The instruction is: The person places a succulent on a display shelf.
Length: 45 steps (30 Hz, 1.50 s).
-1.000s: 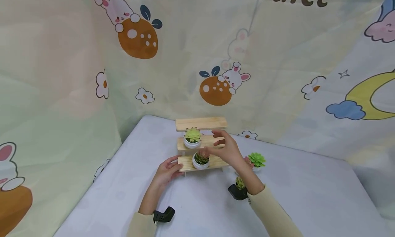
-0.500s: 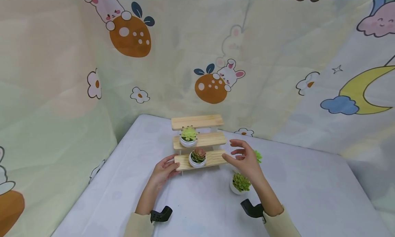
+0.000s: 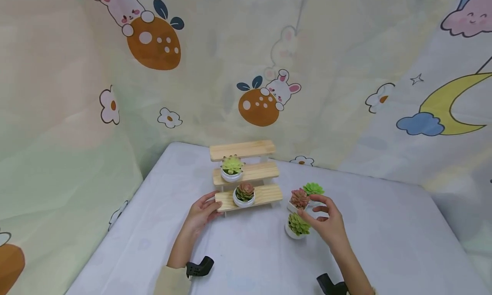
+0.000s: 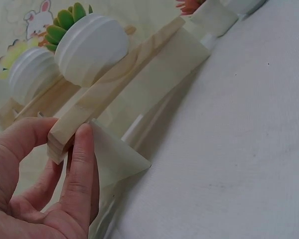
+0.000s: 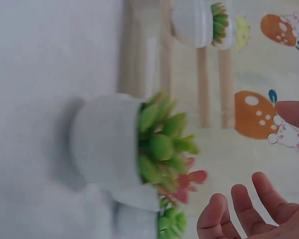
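A three-tier wooden plant stand (image 3: 267, 194) stands on the white-covered table. My left hand (image 3: 200, 212) grips the left end of its lowest board, thumb and fingers on either face of the wood (image 4: 84, 115). On that board sits a red-and-green succulent (image 3: 245, 191) in a white pot; a yellow-green potted succulent (image 3: 232, 164) is on the middle tier. To the right, my right hand (image 3: 329, 222) hovers with fingers spread and nothing held. Thumb and forefinger are close to a pink succulent (image 3: 299, 197) and the green potted succulent (image 3: 299, 224) in front of it.
Behind the pink plant stands a bright green succulent (image 3: 313, 188), its pot mostly hidden. Cartoon-printed cloth (image 3: 215, 73) hangs close behind and to the left of the table (image 3: 238, 252). The stand's top board (image 3: 243, 149) is near the rear edge.
My right hand has left the red-and-green succulent on the lowest board and moved right and toward me, to the group of plants. My left hand keeps its grip on the board.
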Available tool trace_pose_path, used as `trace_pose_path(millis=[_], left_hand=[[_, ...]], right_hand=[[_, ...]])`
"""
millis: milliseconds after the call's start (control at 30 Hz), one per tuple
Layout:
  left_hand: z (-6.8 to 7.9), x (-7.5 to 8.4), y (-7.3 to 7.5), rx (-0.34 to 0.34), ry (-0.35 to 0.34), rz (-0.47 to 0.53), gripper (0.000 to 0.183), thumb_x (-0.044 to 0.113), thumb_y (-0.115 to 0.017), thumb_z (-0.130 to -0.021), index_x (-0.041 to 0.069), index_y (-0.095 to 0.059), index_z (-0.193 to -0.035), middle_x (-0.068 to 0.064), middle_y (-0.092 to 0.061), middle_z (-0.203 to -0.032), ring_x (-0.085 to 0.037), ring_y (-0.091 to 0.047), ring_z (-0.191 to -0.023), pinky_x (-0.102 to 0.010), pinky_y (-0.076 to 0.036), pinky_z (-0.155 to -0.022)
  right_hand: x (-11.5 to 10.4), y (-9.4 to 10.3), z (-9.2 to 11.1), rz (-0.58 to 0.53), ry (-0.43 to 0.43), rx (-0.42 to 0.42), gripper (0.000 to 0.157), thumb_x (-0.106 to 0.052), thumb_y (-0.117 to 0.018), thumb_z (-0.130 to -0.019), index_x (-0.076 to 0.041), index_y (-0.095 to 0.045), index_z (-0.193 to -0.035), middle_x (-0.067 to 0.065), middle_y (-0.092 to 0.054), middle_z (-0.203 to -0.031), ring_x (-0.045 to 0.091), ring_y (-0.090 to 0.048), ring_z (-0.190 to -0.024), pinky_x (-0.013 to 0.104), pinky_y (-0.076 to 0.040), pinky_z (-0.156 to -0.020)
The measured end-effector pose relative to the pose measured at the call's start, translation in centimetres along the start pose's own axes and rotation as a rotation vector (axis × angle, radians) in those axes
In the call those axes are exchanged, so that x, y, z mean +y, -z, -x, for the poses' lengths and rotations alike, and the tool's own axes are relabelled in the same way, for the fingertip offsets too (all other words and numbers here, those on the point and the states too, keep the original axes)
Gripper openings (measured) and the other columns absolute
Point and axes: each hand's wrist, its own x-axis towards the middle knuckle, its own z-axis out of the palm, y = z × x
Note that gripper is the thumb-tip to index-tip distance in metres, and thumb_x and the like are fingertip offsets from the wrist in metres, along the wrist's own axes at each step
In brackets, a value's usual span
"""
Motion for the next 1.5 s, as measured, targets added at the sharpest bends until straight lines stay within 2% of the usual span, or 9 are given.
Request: trace_pose_path(millis=[200,433,700,867,1133,1500], left_hand=[[0.0,0.4,0.2,0.008,0.004,-0.014,0.052,-0.004,-0.062,-0.092,-0.004,-0.044,-0.14,-0.01,-0.066,-0.106,-0.011,-0.066,-0.081,-0.023,-0.059,-0.071],[-0.1,0.3,0.2,0.012,0.007,-0.02,0.052,-0.004,-0.062,-0.091,-0.005,-0.045,-0.14,-0.015,-0.065,-0.112,-0.012,-0.067,-0.083,-0.025,-0.06,-0.072],[0.0,0.3,0.0,0.011,0.004,-0.009,0.051,-0.004,-0.062,-0.091,-0.005,-0.044,-0.14,-0.017,-0.064,-0.113,-0.012,-0.066,-0.084,-0.024,-0.059,-0.072],[0.1,0.2,0.0,0.003,0.0,-0.008,0.051,-0.004,-0.061,-0.092,-0.006,-0.043,-0.14,-0.016,-0.064,-0.112,-0.012,-0.066,-0.083,-0.024,-0.059,-0.071],[0.0,0.1,0.0,0.014,-0.002,-0.01,0.051,-0.003,-0.062,-0.091,-0.005,-0.044,-0.14,-0.018,-0.063,-0.114,-0.012,-0.067,-0.084,-0.024,-0.059,-0.071],[0.0,-0.1,0.1,0.017,0.003,-0.015,0.051,-0.002,-0.063,-0.091,-0.005,-0.045,-0.139,-0.02,-0.063,-0.117,-0.013,-0.067,-0.083,-0.025,-0.06,-0.071]], right_hand=[[2.2,-0.8,0.4,-0.027,-0.097,-0.002,0.064,-0.026,-0.079,-0.083,-0.007,-0.046,-0.135,0.01,-0.048,-0.136,0.024,-0.047,-0.11,0.025,-0.045,-0.077],[3.8,-1.6,0.7,-0.038,-0.12,-0.039,0.073,-0.02,-0.083,-0.078,-0.004,-0.042,-0.136,0.015,-0.044,-0.135,0.028,-0.046,-0.112,0.026,-0.048,-0.077],[4.1,-2.7,0.3,0.018,-0.071,-0.073,0.081,-0.018,-0.087,-0.073,0.001,-0.04,-0.137,0.023,-0.045,-0.133,0.036,-0.045,-0.114,0.032,-0.05,-0.077],[4.7,-2.8,0.2,0.053,-0.074,-0.123,0.087,-0.017,-0.09,-0.069,0.004,-0.039,-0.137,0.024,-0.044,-0.132,0.035,-0.047,-0.111,0.028,-0.051,-0.072],[5.2,-2.8,-0.2,0.112,-0.03,-0.103,0.075,-0.012,-0.088,-0.07,0.003,-0.047,-0.13,0.022,-0.053,-0.123,0.029,-0.055,-0.099,0.025,-0.051,-0.07],[5.0,-2.7,-0.3,0.149,-0.002,-0.11,0.073,-0.015,-0.09,-0.068,0.001,-0.051,-0.128,0.019,-0.056,-0.119,0.026,-0.057,-0.096,0.023,-0.051,-0.067]])
